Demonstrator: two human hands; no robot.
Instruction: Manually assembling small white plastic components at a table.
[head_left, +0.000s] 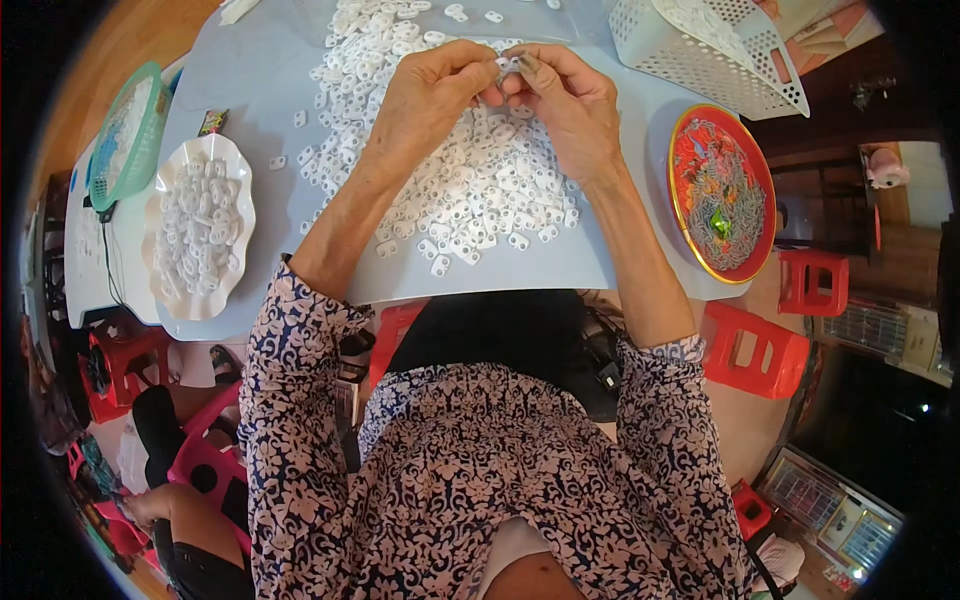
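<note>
Above the far part of the pile my left hand [432, 88] and my right hand [575, 105] meet, fingers closed in a pinch. Between the fingertips is a small white plastic piece [508, 64], mostly covered by the fingers; both hands grip it. Below and around them spreads a wide pile of small white oval plastic pieces [470, 195] with dark round spots. To the right, a red oval tray [680, 200] with a gold rim holds a tangle of thin grey metal parts and a green shiny scrap. A white scalloped dish [160, 285] of similar white pieces lies on the left.
The light blue-grey table [280, 60] ends just before my body. A white perforated basket [690, 65] stands at the far right, a green basket [150, 135] at the left. Red stools [755, 350] are on the floor. Another person's leg [205, 510] shows at lower left.
</note>
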